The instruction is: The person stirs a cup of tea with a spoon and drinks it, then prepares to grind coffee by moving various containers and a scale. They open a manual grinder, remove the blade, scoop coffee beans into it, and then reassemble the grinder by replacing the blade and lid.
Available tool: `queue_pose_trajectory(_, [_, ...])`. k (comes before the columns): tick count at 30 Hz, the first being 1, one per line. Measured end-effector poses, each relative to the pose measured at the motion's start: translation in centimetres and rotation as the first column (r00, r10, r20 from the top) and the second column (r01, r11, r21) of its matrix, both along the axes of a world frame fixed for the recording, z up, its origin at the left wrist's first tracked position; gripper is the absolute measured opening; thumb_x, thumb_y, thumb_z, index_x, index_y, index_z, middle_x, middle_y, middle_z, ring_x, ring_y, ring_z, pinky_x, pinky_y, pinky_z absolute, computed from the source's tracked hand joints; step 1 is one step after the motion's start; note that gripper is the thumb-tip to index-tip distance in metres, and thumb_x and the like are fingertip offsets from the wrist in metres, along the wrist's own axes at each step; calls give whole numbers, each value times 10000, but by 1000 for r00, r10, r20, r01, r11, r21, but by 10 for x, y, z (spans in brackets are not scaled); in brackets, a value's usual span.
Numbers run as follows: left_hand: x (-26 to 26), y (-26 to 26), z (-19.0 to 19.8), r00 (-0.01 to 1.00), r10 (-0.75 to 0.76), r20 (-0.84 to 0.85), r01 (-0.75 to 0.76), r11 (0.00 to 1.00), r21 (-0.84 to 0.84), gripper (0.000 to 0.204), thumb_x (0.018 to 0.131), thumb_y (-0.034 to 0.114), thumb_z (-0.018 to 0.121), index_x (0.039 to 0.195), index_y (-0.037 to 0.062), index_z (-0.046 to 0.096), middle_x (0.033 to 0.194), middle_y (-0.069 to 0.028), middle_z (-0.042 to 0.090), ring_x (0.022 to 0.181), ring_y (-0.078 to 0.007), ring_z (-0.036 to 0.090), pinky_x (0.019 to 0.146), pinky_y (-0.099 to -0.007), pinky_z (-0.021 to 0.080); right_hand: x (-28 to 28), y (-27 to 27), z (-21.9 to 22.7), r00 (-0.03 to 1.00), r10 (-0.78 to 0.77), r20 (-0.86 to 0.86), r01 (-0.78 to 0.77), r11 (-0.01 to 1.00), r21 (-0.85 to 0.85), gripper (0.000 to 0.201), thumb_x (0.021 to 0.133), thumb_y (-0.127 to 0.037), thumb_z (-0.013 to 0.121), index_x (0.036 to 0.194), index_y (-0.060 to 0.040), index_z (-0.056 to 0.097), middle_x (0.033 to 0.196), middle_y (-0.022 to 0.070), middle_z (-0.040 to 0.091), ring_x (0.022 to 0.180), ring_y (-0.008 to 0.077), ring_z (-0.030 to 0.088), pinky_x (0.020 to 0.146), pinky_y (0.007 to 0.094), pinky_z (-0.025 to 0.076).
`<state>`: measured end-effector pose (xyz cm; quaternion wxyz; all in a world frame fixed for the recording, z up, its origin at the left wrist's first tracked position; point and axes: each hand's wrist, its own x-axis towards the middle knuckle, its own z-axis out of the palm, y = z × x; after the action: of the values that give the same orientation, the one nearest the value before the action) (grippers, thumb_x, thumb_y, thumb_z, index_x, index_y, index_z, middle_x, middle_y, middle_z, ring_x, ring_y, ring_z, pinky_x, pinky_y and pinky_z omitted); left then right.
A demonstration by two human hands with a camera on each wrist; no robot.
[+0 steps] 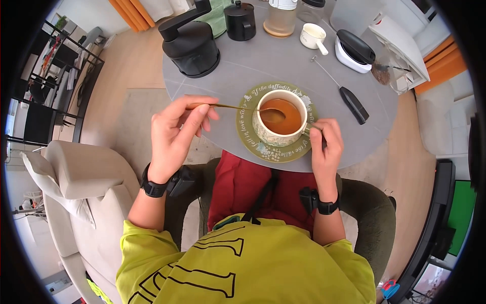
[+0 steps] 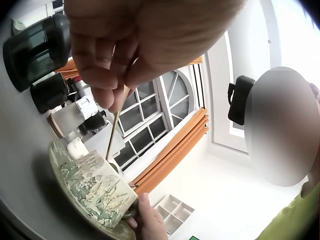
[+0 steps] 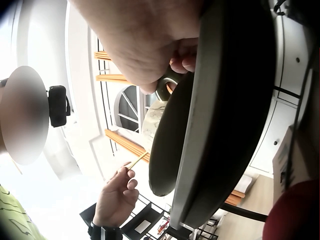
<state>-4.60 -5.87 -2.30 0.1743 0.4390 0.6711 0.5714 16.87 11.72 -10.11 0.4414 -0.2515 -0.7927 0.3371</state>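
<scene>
A floral cup (image 1: 280, 138) of reddish-brown tea stands on a green saucer (image 1: 248, 133) with white lettering round its rim. My left hand (image 1: 174, 133) pinches the handle end of a gold spoon (image 1: 228, 106) between thumb and fingers. The spoon's bowl lies over the tea, inside the cup's rim. At the cup's right side, my right hand (image 1: 327, 147) grips the green handle (image 1: 307, 129) with thumb and fingers. In the left wrist view the spoon slants down behind the cup's patterned wall (image 2: 95, 192).
A black milk frother (image 1: 354, 105) lies right of the saucer. Behind stand a black grinder (image 1: 192, 50) with a crank, a black pot (image 1: 240, 23), a glass jar (image 1: 279, 20), a small white cup (image 1: 313, 36) and a white-and-black device (image 1: 354, 50). The grey table's (image 1: 223, 83) rounded edge is close to my lap.
</scene>
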Motion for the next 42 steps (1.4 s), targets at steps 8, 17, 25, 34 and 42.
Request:
queue_pose_trajectory(8, [4, 5, -8, 999, -33, 42, 33, 999, 3, 183, 960, 56, 550, 1080, 0, 676, 842, -48, 684, 680, -65, 588, 578, -203, 457, -1, 0, 1, 1000, -12, 7, 12, 1000, 26, 175, 903, -146, 651, 850, 17, 620, 829, 53, 539, 618, 127, 437, 524, 262, 338])
queue_pose_trajectory(17, [12, 10, -19, 996, -15, 83, 10, 998, 61, 189, 966, 61, 538, 1076, 0, 679, 846, -56, 684, 674, -68, 586, 575, -207, 461, 0, 0, -1, 1000, -2, -17, 3, 1000, 21, 157, 892, -131, 660, 848, 15, 620, 828, 50, 537, 609, 123, 433, 521, 261, 339])
queue_pose_trajectory(25, [23, 1, -20, 988, 45, 150, -53, 997, 48, 202, 976, 76, 524, 1095, -3, 668, 857, -56, 681, 671, -65, 584, 577, -201, 450, 0, 2, -4, 998, 23, -52, -24, 999, -24, 175, 902, -146, 658, 847, 15, 619, 820, 48, 534, 595, 119, 426, 513, 261, 338])
queue_pose_trajectory(34, [28, 4, -21, 973, -1, 232, -21, 995, 93, 234, 992, 101, 501, 1141, -19, 635, 876, -87, 669, 665, -96, 587, 579, -213, 436, 1, 1, -1, 999, 21, -28, -21, 1000, 3, 192, 910, -163, 652, 852, 18, 622, 818, 49, 537, 593, 123, 428, 511, 264, 338])
queue_pose_trajectory(42, [26, 0, -21, 988, -2, 153, -4, 999, 40, 228, 988, 74, 495, 1137, -28, 635, 880, -88, 668, 655, -98, 585, 568, -216, 441, 0, 2, -2, 1000, 14, 5, -14, 1000, 9, 179, 911, -147, 643, 855, 20, 618, 832, 61, 547, 624, 133, 444, 521, 264, 340])
